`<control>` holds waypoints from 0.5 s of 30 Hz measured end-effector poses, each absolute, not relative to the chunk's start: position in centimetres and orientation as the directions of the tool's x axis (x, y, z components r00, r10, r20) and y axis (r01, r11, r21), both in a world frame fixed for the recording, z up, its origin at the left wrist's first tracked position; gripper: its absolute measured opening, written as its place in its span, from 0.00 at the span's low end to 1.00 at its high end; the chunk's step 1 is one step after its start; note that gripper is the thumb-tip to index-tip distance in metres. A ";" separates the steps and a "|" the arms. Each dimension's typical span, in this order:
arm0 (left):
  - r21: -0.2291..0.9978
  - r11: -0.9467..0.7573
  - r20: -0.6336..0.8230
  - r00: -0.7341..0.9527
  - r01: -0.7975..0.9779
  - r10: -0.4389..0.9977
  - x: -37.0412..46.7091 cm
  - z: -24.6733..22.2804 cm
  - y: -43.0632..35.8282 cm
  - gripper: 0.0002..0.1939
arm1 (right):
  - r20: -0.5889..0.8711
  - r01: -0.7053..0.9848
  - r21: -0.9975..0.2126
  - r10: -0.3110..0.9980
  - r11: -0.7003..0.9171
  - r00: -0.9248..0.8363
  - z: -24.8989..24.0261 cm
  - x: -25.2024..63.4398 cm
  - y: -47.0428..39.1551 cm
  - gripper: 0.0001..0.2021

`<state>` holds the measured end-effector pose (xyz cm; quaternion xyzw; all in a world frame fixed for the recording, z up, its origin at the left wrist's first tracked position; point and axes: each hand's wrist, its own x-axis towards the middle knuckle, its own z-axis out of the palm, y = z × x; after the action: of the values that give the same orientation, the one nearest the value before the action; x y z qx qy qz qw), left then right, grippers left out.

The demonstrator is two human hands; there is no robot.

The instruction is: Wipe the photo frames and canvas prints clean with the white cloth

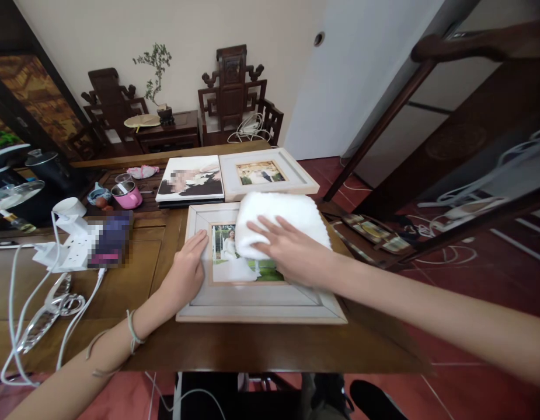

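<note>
A pale framed photo (261,303) lies flat near the front edge of the wooden table (234,347). Its picture shows a figure in a white dress on grass. My left hand (186,271) rests on the frame's left side, fingers together and stretched out, holding nothing. On the upper right part of the frame lies a thick white cloth (287,213). My right hand (291,248) presses flat on this cloth with its fingers spread. The cloth hides the frame's upper right corner and part of the picture.
Behind are a second framed photo (270,151) and a photo panel (191,178). At the left stand a pink cup (128,195), a white power strip (79,248) with cables, a phone (110,239) and a silver clip (55,309). Chairs stand by the wall.
</note>
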<state>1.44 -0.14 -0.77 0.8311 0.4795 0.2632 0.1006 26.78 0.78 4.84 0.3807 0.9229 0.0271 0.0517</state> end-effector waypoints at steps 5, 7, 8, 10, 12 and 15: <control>0.411 -0.518 0.348 0.396 0.751 0.850 1.5 -0.8 -0.2 0.30 | -0.063 0.662 0.125 0.672 0.739 -0.738 3.9 26.1 2.3 0.32; 0.413 -0.516 0.348 0.394 0.750 0.851 1.6 -0.8 -0.2 0.30 | -0.108 0.628 0.048 0.629 0.777 -0.770 4.4 26.1 0.7 0.32; 0.414 -0.516 0.349 0.393 0.750 0.851 1.6 -0.8 -0.2 0.30 | -0.148 0.616 -0.007 0.608 0.788 -0.780 4.8 26.2 -0.4 0.32; 0.412 -0.517 0.350 0.393 0.750 0.850 1.6 -0.8 -0.2 0.30 | -0.245 0.607 -0.130 0.568 0.784 -0.786 6.3 26.6 -2.6 0.35; 0.412 -0.515 0.347 0.393 0.752 0.852 1.6 -0.8 -0.2 0.30 | -0.340 0.611 -0.246 0.523 0.752 -0.781 8.0 27.1 -4.5 0.37; 0.422 -0.506 0.338 0.387 0.753 0.858 1.6 -0.9 -0.2 0.30 | -0.420 0.623 -0.383 0.473 0.681 -0.775 10.0 27.6 -6.4 0.35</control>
<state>1.59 -0.20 -0.88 0.8268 0.4869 0.2635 0.0998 27.59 -6.41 9.96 0.3026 0.9054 -0.2601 0.1448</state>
